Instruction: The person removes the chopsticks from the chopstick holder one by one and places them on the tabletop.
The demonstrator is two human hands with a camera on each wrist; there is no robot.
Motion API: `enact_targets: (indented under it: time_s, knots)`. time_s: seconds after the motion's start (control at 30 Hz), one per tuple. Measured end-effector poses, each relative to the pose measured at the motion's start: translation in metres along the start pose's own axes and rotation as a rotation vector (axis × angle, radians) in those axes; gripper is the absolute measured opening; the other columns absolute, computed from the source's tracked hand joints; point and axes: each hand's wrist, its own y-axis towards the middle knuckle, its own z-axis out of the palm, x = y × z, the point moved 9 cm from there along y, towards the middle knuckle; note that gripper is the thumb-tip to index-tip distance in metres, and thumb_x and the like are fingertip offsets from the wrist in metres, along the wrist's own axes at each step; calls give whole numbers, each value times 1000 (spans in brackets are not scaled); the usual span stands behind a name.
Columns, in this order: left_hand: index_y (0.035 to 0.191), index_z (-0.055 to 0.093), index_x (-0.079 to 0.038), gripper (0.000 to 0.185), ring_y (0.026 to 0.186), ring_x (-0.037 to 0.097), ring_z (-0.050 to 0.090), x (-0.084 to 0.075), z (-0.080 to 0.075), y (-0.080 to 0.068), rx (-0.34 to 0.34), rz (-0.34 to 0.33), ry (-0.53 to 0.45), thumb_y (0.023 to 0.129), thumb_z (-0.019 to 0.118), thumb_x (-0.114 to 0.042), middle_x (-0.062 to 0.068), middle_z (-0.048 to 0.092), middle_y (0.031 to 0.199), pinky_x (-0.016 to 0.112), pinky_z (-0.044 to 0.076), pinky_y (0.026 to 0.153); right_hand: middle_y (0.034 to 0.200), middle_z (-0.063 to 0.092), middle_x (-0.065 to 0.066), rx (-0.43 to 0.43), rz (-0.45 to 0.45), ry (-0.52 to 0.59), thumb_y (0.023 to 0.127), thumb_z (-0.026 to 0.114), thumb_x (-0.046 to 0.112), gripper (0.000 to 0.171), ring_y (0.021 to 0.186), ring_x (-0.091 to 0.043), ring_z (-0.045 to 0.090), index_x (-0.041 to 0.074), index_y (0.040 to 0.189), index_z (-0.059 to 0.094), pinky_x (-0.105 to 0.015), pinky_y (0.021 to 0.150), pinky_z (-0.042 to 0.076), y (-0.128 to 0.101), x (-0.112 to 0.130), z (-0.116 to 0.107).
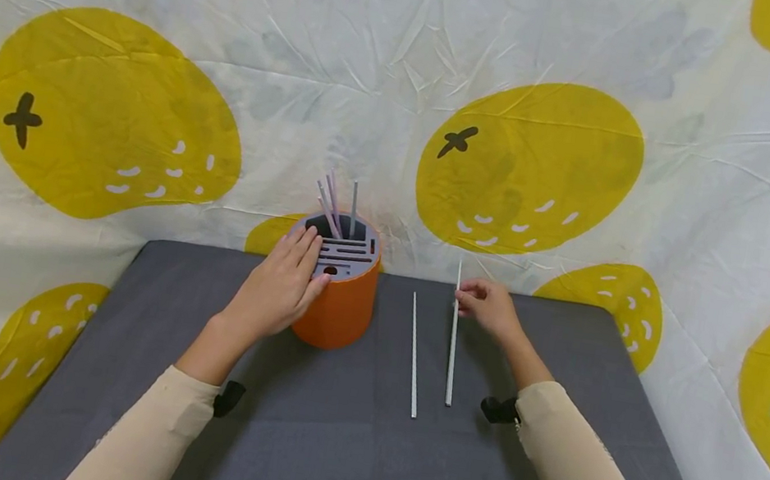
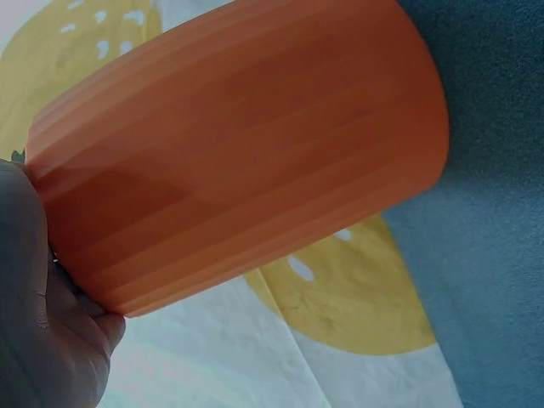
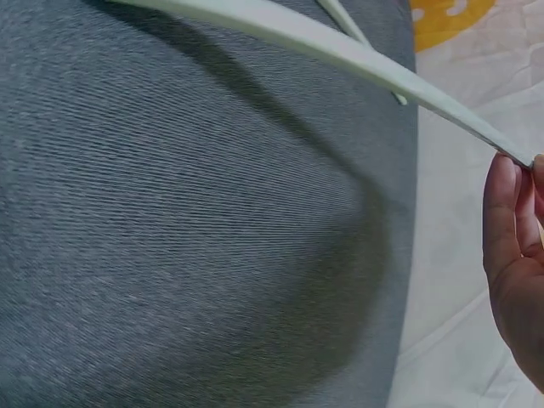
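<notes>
My right hand [image 1: 487,303] pinches the far end of a thin white stick [image 1: 453,341]; it may slip and roll against the second stick [image 1: 414,355] beside it. My left hand [image 1: 284,285] grasps the orange holder [image 1: 339,308], which could tip.

we see a staged recording set rather than a lived-in room. a creased white backdrop cloth [image 1: 397,59] printed with large yellow fruit shapes [image 1: 529,166] hangs behind and to both sides, closing off the surroundings. it also drapes below the table edge. in front of it stands a table covered with plain grey fabric [image 1: 339,449], whose woven texture shows in our right wrist view.
</notes>
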Motion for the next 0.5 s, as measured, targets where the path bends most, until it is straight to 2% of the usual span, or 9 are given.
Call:
enact_targets:
  time_s: [0.2,0.33,0.5]
  knots:
    - [158,29,8,68,158,41,22,0,0,0,-12,3,-6,112,39,-40,26,27,167,54,19,129,96,72,-19,32,48,-5,102,66,10,27,73,-12,70,-11,119,66,-43,80,64,-3,-13,12]
    - [158,30,9,68,157,41,22,0,-2,0,-14,3,-13,112,39,-39,26,27,167,54,19,129,91,72,-13,41,101,14,101,66,8,27,70,-8,68,-12,119,66,-31,70,64,-4,-23,22]
    - [158,30,9,68,157,41,22,0,-2,0,-18,3,-11,112,39,-39,27,27,167,54,19,129,85,69,-6,25,175,58,100,68,7,26,68,-7,65,-12,118,66,-25,65,62,-6,-31,33]
